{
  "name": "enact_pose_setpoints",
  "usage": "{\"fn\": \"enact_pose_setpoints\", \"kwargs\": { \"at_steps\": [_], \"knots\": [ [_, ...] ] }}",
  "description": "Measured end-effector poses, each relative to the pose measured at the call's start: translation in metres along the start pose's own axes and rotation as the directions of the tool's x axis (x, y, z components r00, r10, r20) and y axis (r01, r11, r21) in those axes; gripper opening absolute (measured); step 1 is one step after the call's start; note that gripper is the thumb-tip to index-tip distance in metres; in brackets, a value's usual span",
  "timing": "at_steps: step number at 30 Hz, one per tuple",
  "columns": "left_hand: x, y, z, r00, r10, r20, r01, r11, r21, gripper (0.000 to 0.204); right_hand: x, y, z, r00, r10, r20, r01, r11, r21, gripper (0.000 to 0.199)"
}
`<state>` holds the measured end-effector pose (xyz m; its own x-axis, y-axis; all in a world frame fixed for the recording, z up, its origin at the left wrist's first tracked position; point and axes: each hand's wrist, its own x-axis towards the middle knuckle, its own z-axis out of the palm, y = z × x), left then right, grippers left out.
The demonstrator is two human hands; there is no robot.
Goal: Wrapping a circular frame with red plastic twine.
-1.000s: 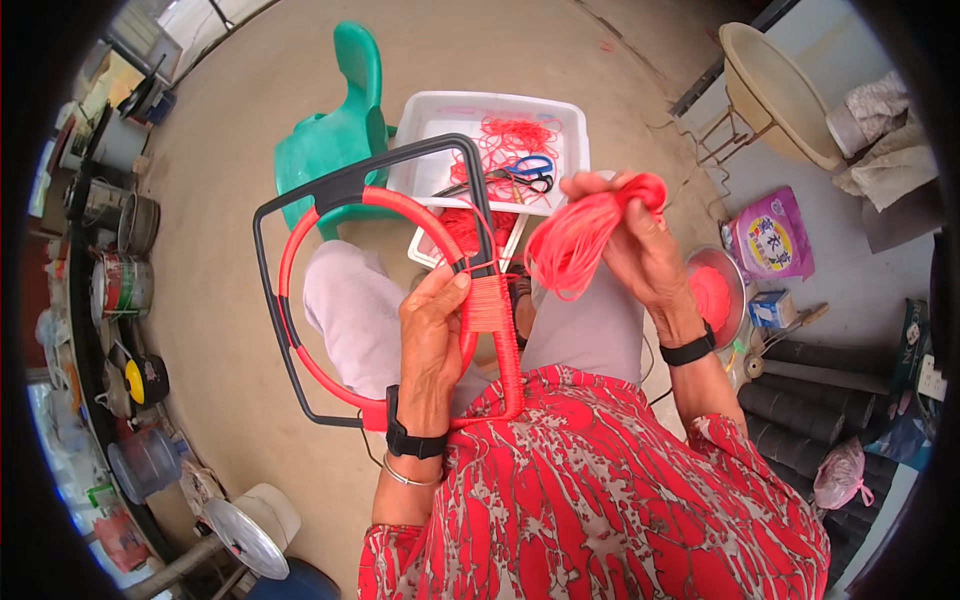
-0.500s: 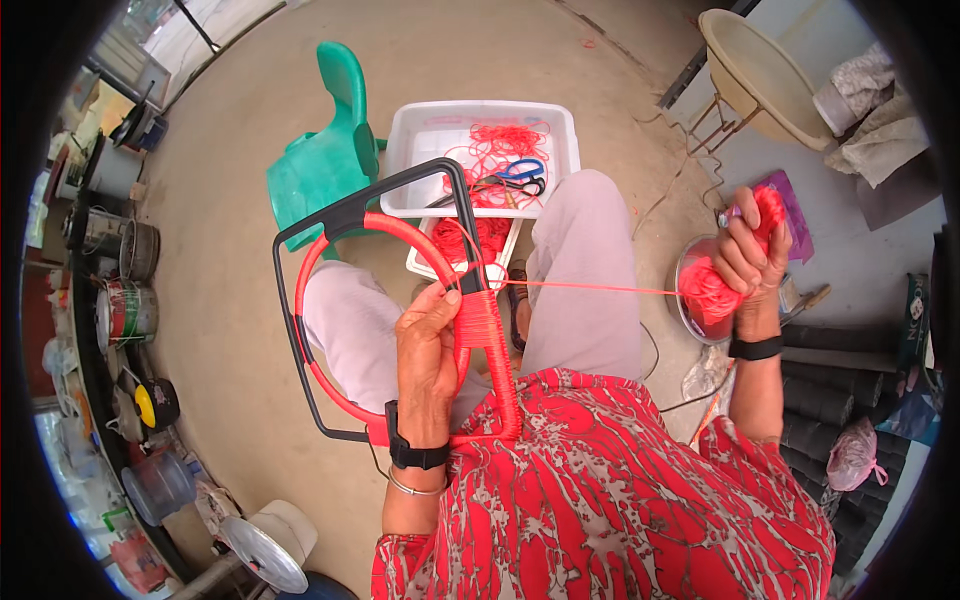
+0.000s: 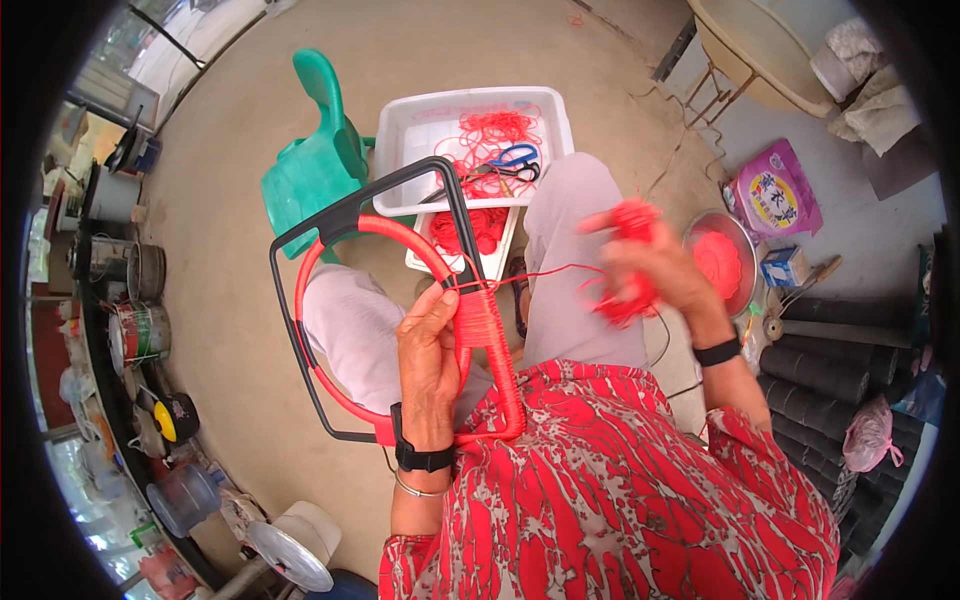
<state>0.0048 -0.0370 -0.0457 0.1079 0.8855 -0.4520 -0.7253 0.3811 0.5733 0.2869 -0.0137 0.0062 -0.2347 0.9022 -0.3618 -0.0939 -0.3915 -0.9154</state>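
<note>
A black square-cornered frame (image 3: 281, 290) with a red-wrapped ring (image 3: 303, 285) inside it leans over my lap. My left hand (image 3: 428, 350) is closed on the frame's near right side, thumb pressed beside a band of tightly wound red cord (image 3: 480, 322). From that spot a loose red strand (image 3: 545, 271) runs across my knee. It leads to a bundle of red cord (image 3: 628, 305) in my right hand (image 3: 672, 268). That hand is smeared by motion but closed around the bundle, with some fingers pointing left.
Ahead, a white tub (image 3: 400, 150) holds tangled red cord and blue-handled scissors (image 3: 517, 157), above a smaller white tray (image 3: 497, 262) of red cord. A green chair (image 3: 318, 170) stands left of it. At right are a metal bowl (image 3: 748, 262), purple package (image 3: 775, 190) and black rolls (image 3: 820, 375).
My right hand has swung left with the cord bundle, from beside the bowl to over my knee. The taut strand has slackened. My left hand keeps its hold on the frame.
</note>
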Motion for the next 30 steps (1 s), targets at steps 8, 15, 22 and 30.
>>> {"fn": "enact_pose_setpoints", "kwargs": {
  "at_steps": [8, 15, 22, 30],
  "knots": [
    [-0.002, 0.003, 0.005, 0.998, -0.047, 0.036, 0.048, 0.999, -0.017, 0.024, 0.036, 0.037, 0.064, 0.972, 0.098, 0.214, -0.08, 0.993, -0.092, 0.018],
    [0.001, 0.011, 0.019, 0.984, -0.169, 0.048, 0.159, 0.973, 0.164, 0.031, 0.03, 0.022, 0.058, 0.937, 0.18, 0.3, -0.257, 0.935, 0.244, 0.017],
    [-0.001, 0.018, 0.025, 0.936, -0.322, 0.143, 0.285, 0.931, 0.229, 0.033, 0.027, 0.031, 0.051, 0.869, 0.204, 0.451, -0.39, 0.842, 0.372, 0.015],
    [-0.002, 0.012, 0.024, 0.936, -0.331, 0.12, 0.313, 0.938, 0.148, 0.035, 0.017, 0.024, 0.074, 0.822, -0.049, 0.568, -0.391, 0.676, 0.624, 0.023]
  ]
}}
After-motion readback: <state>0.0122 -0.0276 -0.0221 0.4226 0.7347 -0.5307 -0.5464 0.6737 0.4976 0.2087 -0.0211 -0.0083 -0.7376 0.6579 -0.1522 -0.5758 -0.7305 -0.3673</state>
